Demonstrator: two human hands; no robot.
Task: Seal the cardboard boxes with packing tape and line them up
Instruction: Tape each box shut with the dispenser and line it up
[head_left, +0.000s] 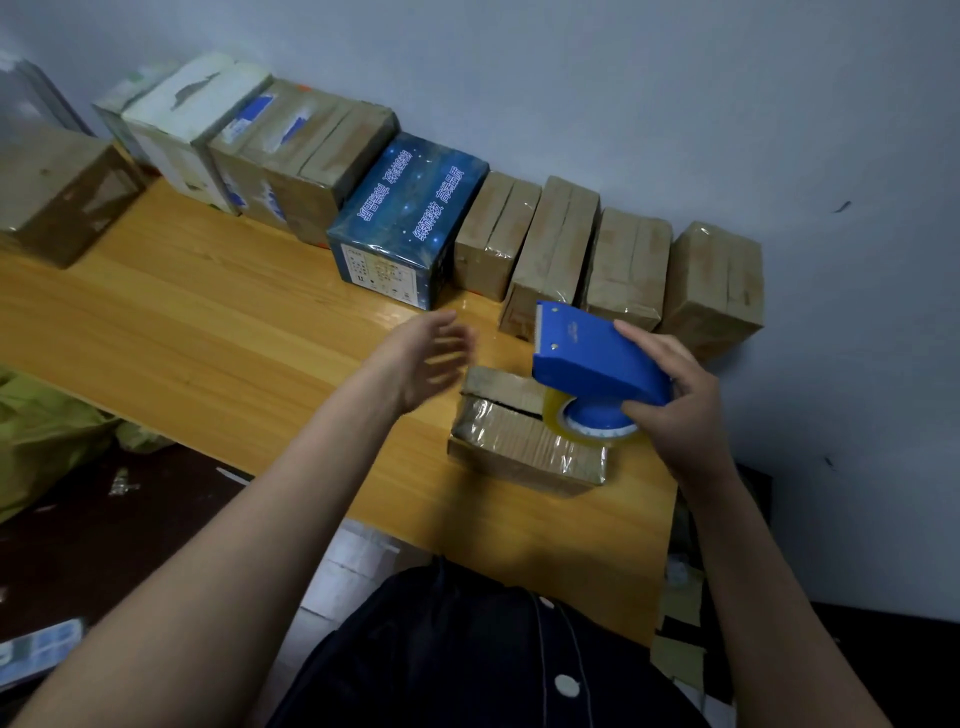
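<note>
- Wooden table (208, 338), glossy top.
- Small cardboard box (524, 441) just under the right hand (675, 410).
- Row of boxes (556, 234) beyond both hands, at the wall.
- Brown box (57, 192) well left of the left hand (421, 358).

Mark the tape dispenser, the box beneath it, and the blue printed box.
tape dispenser (582, 358): head view, blue housing.
box beneath dispenser (519, 441): head view, near top flap.
blue printed box (421, 202): head view, top face.

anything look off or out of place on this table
Two things. The small cardboard box under the blue tape dispenser lies apart from the row along the wall, and a dark gap shows between its top flaps. The large brown box at far left also sits out of line, forward of the row.
</note>
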